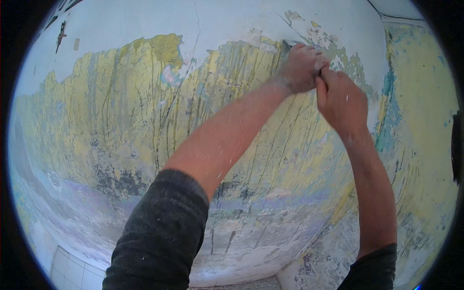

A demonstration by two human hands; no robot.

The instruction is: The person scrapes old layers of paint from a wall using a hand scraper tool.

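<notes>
Both my arms reach up to a wall (pixel 145 111) of scraped yellow, green and white paint. My left hand (pixel 300 67) is closed around a scraper; only a dark corner of its blade (pixel 286 45) shows against the wall at the edge of the white paint. My right hand (pixel 342 100) is pressed against the left one from the right, gripping the same tool's handle, which is hidden under the fingers. Both hands are dusted white.
Unscraped white paint (pixel 217 24) runs along the top of the wall. A wall corner (pixel 386 72) lies to the right, with more peeling yellow and teal paint beyond it. White tiles (pixel 72 270) show at the lower left.
</notes>
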